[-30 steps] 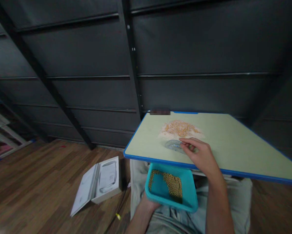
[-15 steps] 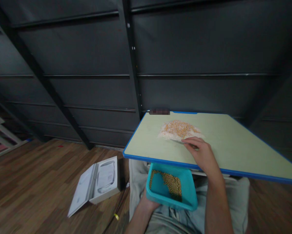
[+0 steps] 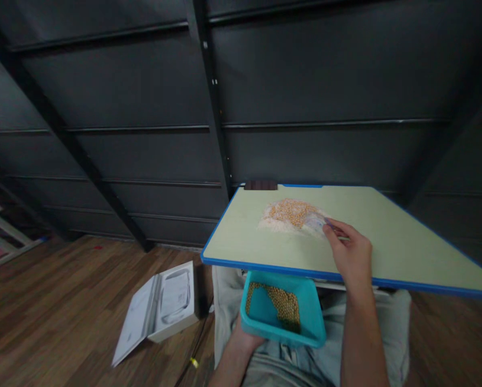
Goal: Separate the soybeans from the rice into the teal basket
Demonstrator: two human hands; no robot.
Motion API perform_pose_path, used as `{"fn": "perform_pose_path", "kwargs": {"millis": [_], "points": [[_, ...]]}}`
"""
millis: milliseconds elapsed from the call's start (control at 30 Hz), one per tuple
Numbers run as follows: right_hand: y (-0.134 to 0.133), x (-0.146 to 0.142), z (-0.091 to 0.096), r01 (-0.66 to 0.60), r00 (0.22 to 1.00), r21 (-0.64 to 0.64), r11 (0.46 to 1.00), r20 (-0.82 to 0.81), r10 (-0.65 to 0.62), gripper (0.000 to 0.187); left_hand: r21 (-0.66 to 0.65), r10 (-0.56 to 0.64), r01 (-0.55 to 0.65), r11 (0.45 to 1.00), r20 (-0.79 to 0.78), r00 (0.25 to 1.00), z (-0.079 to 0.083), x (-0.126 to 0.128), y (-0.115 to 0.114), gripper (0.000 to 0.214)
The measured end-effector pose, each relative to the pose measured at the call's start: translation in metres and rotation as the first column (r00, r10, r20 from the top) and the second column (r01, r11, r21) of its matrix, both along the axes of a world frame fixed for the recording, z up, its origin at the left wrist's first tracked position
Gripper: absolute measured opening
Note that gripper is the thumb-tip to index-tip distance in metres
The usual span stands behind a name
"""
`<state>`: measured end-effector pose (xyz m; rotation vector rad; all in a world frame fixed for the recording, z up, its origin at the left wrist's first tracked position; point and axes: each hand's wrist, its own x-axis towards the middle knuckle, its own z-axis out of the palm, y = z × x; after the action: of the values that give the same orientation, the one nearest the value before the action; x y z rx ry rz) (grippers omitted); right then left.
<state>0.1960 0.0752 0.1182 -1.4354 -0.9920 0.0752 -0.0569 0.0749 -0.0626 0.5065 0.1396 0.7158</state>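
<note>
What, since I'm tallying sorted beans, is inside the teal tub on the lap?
A heap of yellowish beans lies on the floor of the teal tub, bare teal beside. The table edge covers its far end, so anything there is hidden.

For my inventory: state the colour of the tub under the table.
Turquoise; the tub shows best in the head view.

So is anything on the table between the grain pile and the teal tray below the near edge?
Nothing visible. The table is bare between the grain pile and its near edge, where the left hand holds the teal tray below. The right hand, holding a clear plastic piece, is at the pile's right side.
</note>
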Motion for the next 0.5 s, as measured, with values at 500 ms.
{"fn": "perform_pose_path", "kwargs": {"millis": [500], "points": [[-0.065,0.069,0.004,-0.267,0.930,-0.298,0.916,0.170,0.326,0.035,-0.125,0.038,-0.073,0.990,-0.261,0.965,0.013,0.005,-0.003,0.044]]}}
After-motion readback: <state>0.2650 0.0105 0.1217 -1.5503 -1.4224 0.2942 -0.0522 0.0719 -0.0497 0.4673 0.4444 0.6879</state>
